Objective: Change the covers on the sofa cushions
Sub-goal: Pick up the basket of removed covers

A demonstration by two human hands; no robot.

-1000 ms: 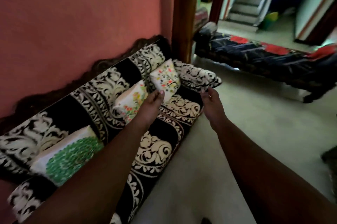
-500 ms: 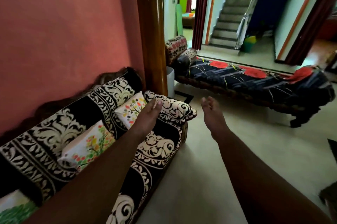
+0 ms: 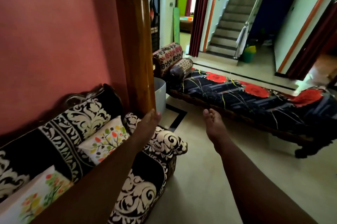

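A black sofa (image 3: 42, 149) with a white leaf pattern stands along the red wall at the left. Two white cushions lean on its back: one with a colourful tree print (image 3: 104, 141) near the armrest, another with an orange and green tree print (image 3: 36, 200) at the lower left. My left hand (image 3: 148, 125) reaches forward over the sofa's armrest (image 3: 166, 141), fingers straight, holding nothing. My right hand (image 3: 214, 125) stretches out over the floor, fingers straight and empty.
A thick wooden pillar (image 3: 135, 41) rises just behind the armrest. A low daybed (image 3: 255, 99) with a dark cover and red flowers stands ahead, with a bolster (image 3: 180, 68) at its head. Beyond are a staircase (image 3: 231, 17), doorways and a green bucket (image 3: 249, 54). Pale floor lies between.
The view has moved right along the sofa and lifted. The green-print cushion has left the frame, the pillar and daybed have come closer. Both hands stay outstretched and empty.
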